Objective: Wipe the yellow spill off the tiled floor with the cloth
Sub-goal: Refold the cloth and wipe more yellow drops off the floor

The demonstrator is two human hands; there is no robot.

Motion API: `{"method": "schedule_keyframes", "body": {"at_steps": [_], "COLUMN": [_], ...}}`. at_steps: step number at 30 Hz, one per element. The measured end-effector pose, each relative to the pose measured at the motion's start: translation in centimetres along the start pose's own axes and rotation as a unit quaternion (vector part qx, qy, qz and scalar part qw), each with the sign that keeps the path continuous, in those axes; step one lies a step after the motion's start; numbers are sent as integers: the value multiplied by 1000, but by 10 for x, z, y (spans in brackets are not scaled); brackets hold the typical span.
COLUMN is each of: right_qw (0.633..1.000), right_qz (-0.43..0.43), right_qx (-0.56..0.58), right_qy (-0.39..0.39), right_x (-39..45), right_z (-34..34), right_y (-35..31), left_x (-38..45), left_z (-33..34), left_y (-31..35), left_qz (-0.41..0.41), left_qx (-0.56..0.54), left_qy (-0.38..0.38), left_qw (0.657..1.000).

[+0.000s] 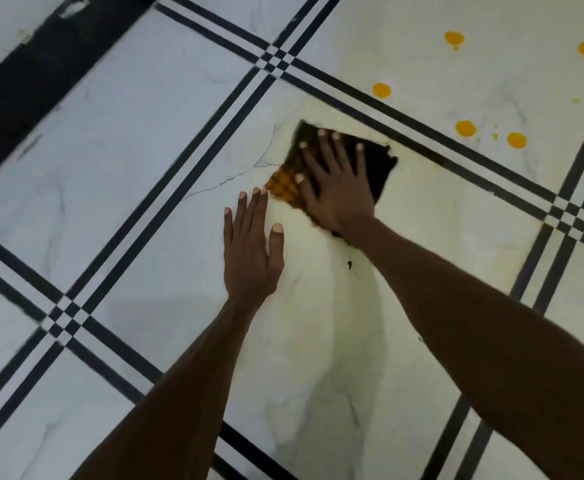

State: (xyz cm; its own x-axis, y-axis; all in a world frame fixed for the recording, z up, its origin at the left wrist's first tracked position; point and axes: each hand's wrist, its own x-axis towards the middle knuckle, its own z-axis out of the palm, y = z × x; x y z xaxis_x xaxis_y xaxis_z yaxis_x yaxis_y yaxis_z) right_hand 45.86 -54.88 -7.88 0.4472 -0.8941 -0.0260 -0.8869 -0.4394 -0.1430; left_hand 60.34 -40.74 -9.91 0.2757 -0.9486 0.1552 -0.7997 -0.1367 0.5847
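My left hand (252, 244) lies flat on the floor (117, 140), fingers straight and together, holding nothing. Just right of it, my right hand (335, 188) presses spread fingers on the cloth (382, 168), whose near corner is soaked yellow. A pale yellow film covers this tile, so I'm partway through. Toward the far right corner, several drops (465, 128) remain unwiped.

Right hand (335, 192) on cloth (379, 164); left hand (250, 251) just left; drops (465, 128) beyond, right.
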Motion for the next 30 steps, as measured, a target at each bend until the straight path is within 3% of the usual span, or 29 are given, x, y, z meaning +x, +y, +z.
{"method": "schedule_keyframes", "body": {"at_steps": [3,7,9,12,14,16,19,23,25,27,30], "right_qw": [989,970,972,996,997,991,1000,994,983,979,996], "right_qz": [-145,-220,-204,-57,79,134,19,-80,-146,-180,-64], "right_qx": [1,-4,-14,-13,-4,-3,10,41,33,25,6], "right_qy": [-27,-106,-118,-70,-22,8,5,-63,-102,-98,-66], "right_x": [-67,-197,-212,-147,-82,-36,-59,-204,-268,-279,-226], "right_z": [4,-7,-19,-27,-24,-13,1,3,1,-6,-14], "right_y": [-38,12,68,126,121,82,0,-59,-38,16,86], "left_x": [-1,-1,-2,-1,-1,1,-1,-1,-2,-4,-4], "left_z": [-3,-6,-4,-2,-2,-2,-3,-6,-6,-5,-1], "left_y": [0,2,2,2,2,3,2,1,1,2,2], "left_qz": [5,6,9,5,5,7,5,11,13,13,20], "left_qx": [-16,-5,19,44,49,48,29,9,12,31,66], "left_qy": [7,-1,-5,-12,-14,-11,-3,0,-3,-8,-15], "left_qw": [1000,1000,1000,999,999,999,1000,1000,1000,999,998]}}
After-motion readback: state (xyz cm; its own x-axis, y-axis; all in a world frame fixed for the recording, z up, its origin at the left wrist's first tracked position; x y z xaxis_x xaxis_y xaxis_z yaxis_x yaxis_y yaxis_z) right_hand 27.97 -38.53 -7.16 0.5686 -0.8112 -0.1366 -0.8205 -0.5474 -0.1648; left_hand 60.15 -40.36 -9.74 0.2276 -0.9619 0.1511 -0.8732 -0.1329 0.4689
